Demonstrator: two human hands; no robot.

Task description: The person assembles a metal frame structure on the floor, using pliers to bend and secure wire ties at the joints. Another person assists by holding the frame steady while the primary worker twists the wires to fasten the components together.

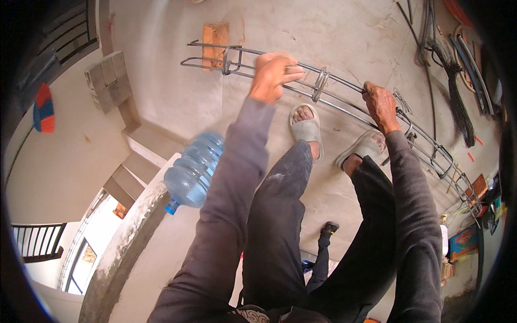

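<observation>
- Steel rod cage (321,84) is running across view, upper L to lower R, just beyond the grey sandals (305,134); ties are joining its long bars at intervals.
- R hand (380,106) is gripping cage R of mid., fingers curling round a bar.
- L hand (272,79) is reaching over the bars L of mid., blurred, fingers pointing R; can't tell if it's closing on them.
- Orange-brown block (215,32) is lying on floor (366,27), cage's L end passing in front of it.
- Blue water bottle (186,177) is lying on its side just L of L sleeve (226,204), cap twd lower L.
- Blk wire bundle (456,99) is lying at R, well apart from R hand.
- Grey blocks (109,81) are sitting together, upper L.
</observation>
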